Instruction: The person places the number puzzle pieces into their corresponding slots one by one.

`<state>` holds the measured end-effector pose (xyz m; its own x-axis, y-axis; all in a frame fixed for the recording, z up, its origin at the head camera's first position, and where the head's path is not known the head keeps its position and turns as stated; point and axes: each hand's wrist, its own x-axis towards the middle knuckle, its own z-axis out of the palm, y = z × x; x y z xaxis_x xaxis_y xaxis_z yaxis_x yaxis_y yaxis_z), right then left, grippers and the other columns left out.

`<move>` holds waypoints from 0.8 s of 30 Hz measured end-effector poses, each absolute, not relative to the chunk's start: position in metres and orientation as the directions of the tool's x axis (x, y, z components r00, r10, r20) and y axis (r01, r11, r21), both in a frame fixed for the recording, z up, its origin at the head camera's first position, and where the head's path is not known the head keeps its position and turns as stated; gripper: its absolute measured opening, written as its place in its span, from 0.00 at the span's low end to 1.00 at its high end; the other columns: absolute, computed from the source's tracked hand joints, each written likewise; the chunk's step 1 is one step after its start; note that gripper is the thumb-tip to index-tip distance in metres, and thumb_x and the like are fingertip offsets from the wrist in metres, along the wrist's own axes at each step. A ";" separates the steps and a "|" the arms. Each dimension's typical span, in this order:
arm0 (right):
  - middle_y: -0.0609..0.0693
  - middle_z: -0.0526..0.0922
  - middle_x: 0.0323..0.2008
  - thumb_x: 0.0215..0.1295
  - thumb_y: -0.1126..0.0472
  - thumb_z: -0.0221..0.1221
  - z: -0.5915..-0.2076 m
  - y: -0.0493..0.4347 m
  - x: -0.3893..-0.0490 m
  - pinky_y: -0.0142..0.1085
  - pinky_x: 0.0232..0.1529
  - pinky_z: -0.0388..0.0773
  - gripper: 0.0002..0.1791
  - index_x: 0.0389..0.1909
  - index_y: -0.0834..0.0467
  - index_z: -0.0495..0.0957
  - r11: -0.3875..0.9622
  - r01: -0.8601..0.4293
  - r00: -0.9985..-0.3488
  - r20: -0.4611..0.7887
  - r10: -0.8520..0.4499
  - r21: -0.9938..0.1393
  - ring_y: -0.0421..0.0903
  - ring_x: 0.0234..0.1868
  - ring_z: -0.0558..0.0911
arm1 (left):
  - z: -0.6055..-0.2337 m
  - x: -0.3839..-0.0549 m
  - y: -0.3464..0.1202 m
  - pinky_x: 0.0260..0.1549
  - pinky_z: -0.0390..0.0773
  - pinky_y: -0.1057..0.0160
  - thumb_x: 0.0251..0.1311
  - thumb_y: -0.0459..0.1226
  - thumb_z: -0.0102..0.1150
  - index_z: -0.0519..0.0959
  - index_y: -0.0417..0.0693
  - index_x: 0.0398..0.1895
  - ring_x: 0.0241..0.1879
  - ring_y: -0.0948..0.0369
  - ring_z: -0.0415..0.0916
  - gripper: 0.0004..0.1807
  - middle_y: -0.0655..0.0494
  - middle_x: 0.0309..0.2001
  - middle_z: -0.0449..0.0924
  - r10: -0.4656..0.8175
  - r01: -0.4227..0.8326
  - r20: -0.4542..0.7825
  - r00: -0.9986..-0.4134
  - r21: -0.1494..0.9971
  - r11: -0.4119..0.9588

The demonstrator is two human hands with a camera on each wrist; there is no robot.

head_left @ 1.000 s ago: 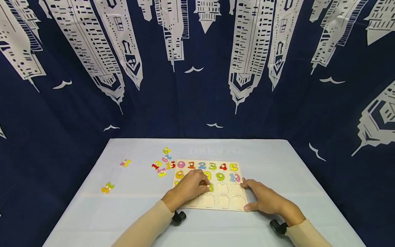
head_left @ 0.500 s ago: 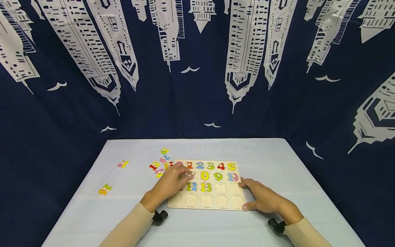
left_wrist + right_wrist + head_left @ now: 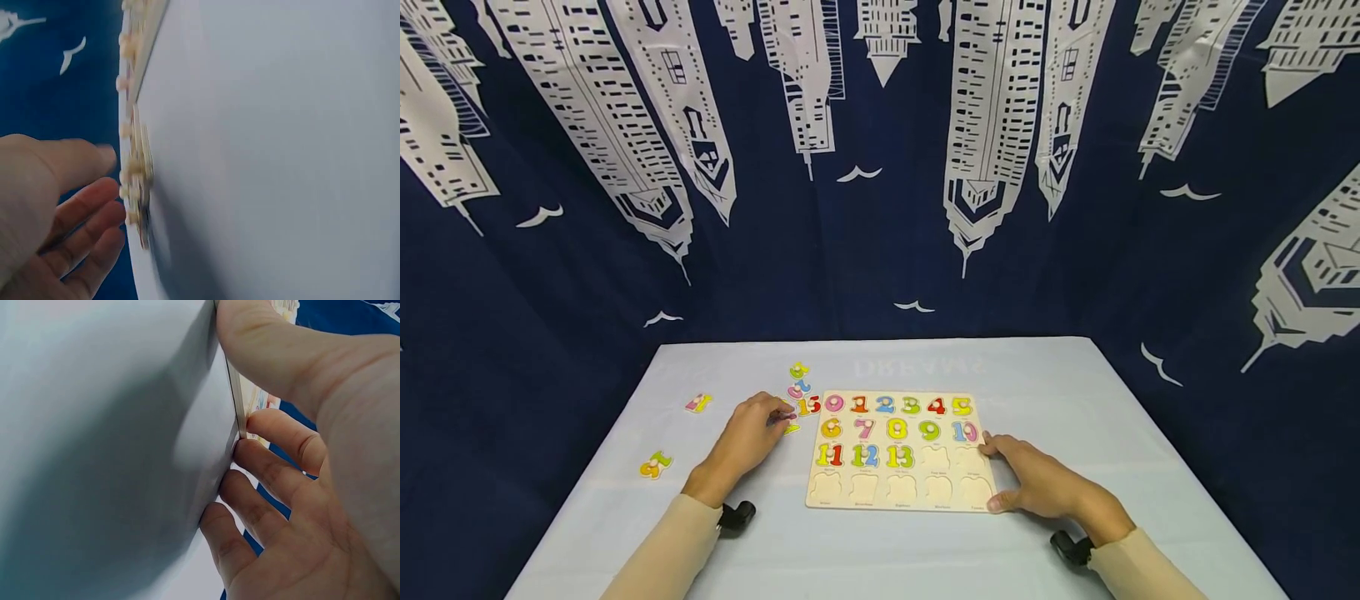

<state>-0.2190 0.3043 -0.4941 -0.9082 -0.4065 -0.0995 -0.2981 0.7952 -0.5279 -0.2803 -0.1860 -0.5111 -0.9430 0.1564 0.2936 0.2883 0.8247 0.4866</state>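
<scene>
A wooden number puzzle board lies on the table, with number pieces in its upper rows and bare recesses in the lower part. To its left, my left hand hovers at a cluster of loose pieces, partly hiding some. In the left wrist view, its thumb and fingers are apart beside the knobbed pieces, nothing held between them. The piece reading 15 touches or nearly touches the board's left edge. My right hand rests at the board's right edge, thumb at the near corner, fingers spread along the side.
Beyond the cluster lie a pink-and-blue piece and a yellow-green piece. Two loose pieces sit further left: a pink-and-yellow one and an orange-and-green one. A dark blue printed cloth hangs behind the white table.
My left hand has let go of the 13 piece in the third row and moved left, off the board, to the loose cluster. My right hand stays at the board's edge.
</scene>
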 end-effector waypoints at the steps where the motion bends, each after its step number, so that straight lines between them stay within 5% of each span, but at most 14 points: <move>1: 0.70 0.74 0.84 0.58 0.48 0.87 -0.494 0.304 -0.219 0.73 0.83 0.70 0.47 0.75 0.59 0.79 0.794 -0.299 -0.908 -0.099 -0.407 -0.530 0.74 0.86 0.72 | -0.512 -0.280 -0.189 0.60 0.91 0.46 0.72 0.27 0.77 0.95 0.42 0.53 0.51 0.52 0.89 0.10 0.48 0.49 0.92 0.155 0.281 0.283 -0.946 0.486 0.827; 10: 0.70 0.74 0.84 0.58 0.49 0.88 -0.494 0.303 -0.218 0.73 0.83 0.70 0.47 0.75 0.60 0.79 0.794 -0.301 -0.909 -0.092 -0.406 -0.528 0.75 0.85 0.73 | -0.512 -0.276 -0.195 0.41 0.82 0.66 0.70 0.27 0.79 0.97 0.47 0.46 0.39 0.62 0.79 0.08 0.55 0.40 0.90 0.146 0.248 0.226 -0.963 0.534 0.808; 18: 0.70 0.73 0.85 0.57 0.49 0.88 -0.494 0.303 -0.217 0.73 0.84 0.69 0.47 0.75 0.59 0.79 0.793 -0.298 -0.910 -0.093 -0.404 -0.531 0.75 0.86 0.72 | -0.512 -0.276 -0.195 0.40 0.81 0.66 0.68 0.29 0.83 0.94 0.49 0.40 0.37 0.63 0.78 0.06 0.56 0.37 0.87 0.151 0.234 0.193 -0.970 0.549 0.803; 24: 0.70 0.74 0.85 0.57 0.49 0.88 -0.495 0.303 -0.218 0.73 0.84 0.70 0.47 0.75 0.59 0.79 0.796 -0.301 -0.910 -0.092 -0.404 -0.525 0.75 0.85 0.72 | -0.515 -0.276 -0.196 0.43 0.82 0.64 0.69 0.31 0.82 0.96 0.51 0.46 0.40 0.63 0.80 0.07 0.57 0.41 0.88 0.208 0.290 0.210 -0.955 0.532 0.795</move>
<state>-0.2180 0.3030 -0.4947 -0.9101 -0.4042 -0.0918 -0.3007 0.7962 -0.5250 -0.2757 -0.1961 -0.5148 -0.9554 0.2082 0.2095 0.2900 0.7953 0.5323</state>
